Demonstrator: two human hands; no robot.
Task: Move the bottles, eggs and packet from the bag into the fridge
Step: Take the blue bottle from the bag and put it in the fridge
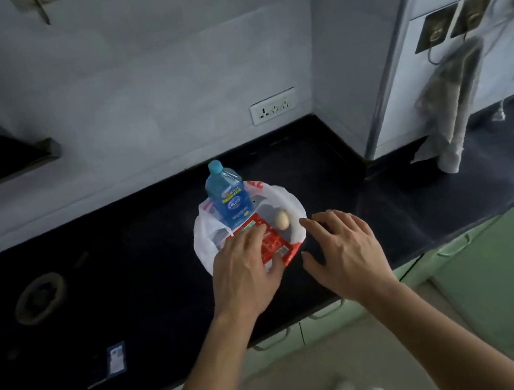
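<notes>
Bag (202, 239), white plastic and open at the top, sat on the dark counter (124, 269), about midway between its back and front edges and to the left of the corner where the counter turned. Inside it, a blue bottle (228, 200) stood upright at the far side. A red packet (272, 243) lay flat at the near side, and one egg (281, 219) rested just beside the packet's far right corner. Only one bottle and one egg could be seen.

A person reached in from the front edge with both bare arms. Their left hand (244, 266) lay on the packet, with its fingers (252, 235) loosely spread across the red wrapper and the thumb apart at the packet's near edge, not closed round it. Their right hand (343, 245) hovered just beside the bag's right rim with its fingers (322, 221) spread and relaxed, holding nothing.

Unloading looked barely begun, since the visible goods were all in the bag, and the packet seemed to be the item in hand. The next move likely called for closing thumb and fingers on the packet and lifting it clear without knocking the egg, while the right hand steadied the rim. No fridge could be made out with certainty.
</notes>
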